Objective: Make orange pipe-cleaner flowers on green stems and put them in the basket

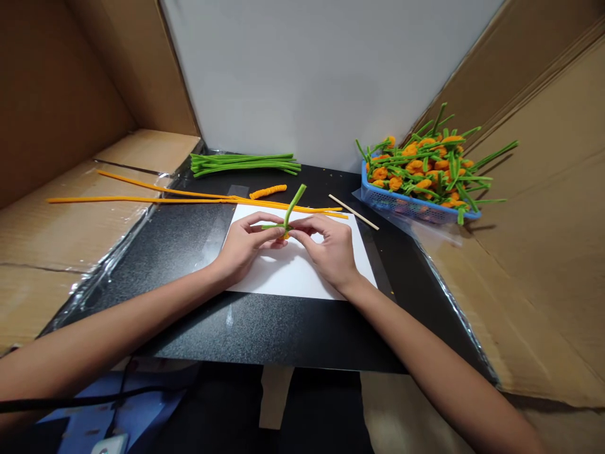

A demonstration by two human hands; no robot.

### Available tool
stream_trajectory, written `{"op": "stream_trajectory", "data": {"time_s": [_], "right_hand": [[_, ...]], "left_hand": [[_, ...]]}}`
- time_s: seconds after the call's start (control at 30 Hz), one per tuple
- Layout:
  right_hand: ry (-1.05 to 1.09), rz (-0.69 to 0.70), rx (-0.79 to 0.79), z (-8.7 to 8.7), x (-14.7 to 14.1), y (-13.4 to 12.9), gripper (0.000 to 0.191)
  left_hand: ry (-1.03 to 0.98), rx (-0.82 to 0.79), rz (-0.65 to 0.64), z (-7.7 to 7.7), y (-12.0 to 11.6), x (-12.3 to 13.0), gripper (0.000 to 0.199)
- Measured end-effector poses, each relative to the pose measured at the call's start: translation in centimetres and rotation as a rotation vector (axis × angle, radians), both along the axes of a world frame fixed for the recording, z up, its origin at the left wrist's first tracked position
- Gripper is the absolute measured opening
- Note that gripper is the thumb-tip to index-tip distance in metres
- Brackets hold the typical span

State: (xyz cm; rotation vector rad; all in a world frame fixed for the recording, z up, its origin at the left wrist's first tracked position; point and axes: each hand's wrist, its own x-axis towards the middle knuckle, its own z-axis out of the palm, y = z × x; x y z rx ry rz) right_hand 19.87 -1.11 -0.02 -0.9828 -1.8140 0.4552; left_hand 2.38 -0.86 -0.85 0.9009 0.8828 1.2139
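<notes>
Between my two hands, over a white sheet of paper (307,277), is a small pipe-cleaner piece with a green stem (295,203) pointing up and a bit of orange under it. My left hand (250,243) pinches it from the left, thumb and fingers closed. My right hand (326,243) pinches it from the right with thumb and forefinger. The fingers hide most of the orange part. Just behind my hands lie long orange pipe cleaners (189,198) and a tightly coiled orange pipe cleaner (268,191).
A bundle of green pipe cleaners (243,164) lies at the back of the black table (212,328). To the right are a thin wooden stick (353,211) and a blue basket (406,207) heaped with orange-and-green pieces. Cardboard walls (534,221) stand on both sides.
</notes>
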Motion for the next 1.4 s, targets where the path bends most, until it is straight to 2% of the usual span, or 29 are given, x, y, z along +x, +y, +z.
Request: {"op": "stream_trajectory", "data": {"time_s": [0.2,0.4,0.5,0.57,0.67,0.73,0.83,0.9,0.97,1.13,1.2,1.3,1.4], "right_hand": [[-0.018,0.0,0.045,-0.3,-0.1,-0.1,0.012],[-0.344,-0.002,0.233,0.1,0.5,0.1,0.022],[-0.423,-0.021,0.268,0.2,0.1,-0.1,0.026],[-0.385,-0.063,0.236,0.3,-0.4,-0.4,0.023],[-0.193,-0.089,0.059,0.8,-1.0,-0.9,0.018],[-0.005,-0.036,-0.183,1.3,-1.2,-1.1,0.017],[0.25,0.09,-0.601,2.0,-0.9,-1.1,0.026],[0.359,0.157,-0.791,2.3,-0.6,-1.0,0.032],[0.405,0.195,-0.847,2.4,-0.4,-0.8,0.034],[0.317,0.143,-0.581,1.9,-0.4,-0.4,0.027],[0.289,0.11,-0.554,1.6,-0.4,-0.3,0.026],[0.24,0.044,-0.51,1.5,-0.5,-0.3,0.021],[0.207,-0.014,-0.459,1.7,-0.6,-0.4,0.014]], "left_hand": [[0.008,0.029,-0.018,0.0,-0.1,0.0,0.023],[0.011,-0.014,-0.07,0.0,0.2,-0.2,0.022],[0.016,0.034,-0.025,-0.1,-0.1,-0.1,0.021],[0.061,0.114,0.035,-0.1,-0.4,0.2,0.02],[0.2,0.273,0.124,0.0,-1.1,0.5,0.018],[0.327,0.415,0.186,0.2,-1.5,0.5,0.012],[0.574,0.671,0.237,0.6,-1.8,0.2,0.005],[0.694,0.759,0.236,0.7,-1.9,0.0,0.007],[0.696,0.736,0.238,0.7,-1.8,-0.1,0.007],[0.376,0.426,0.188,0.7,-1.3,0.3,0.015],[0.302,0.34,0.146,0.7,-1.1,0.4,0.022],[0.264,0.282,0.098,0.5,-0.9,0.3,0.028],[0.234,0.288,0.084,0.2,-0.9,0.2,0.027]]}}
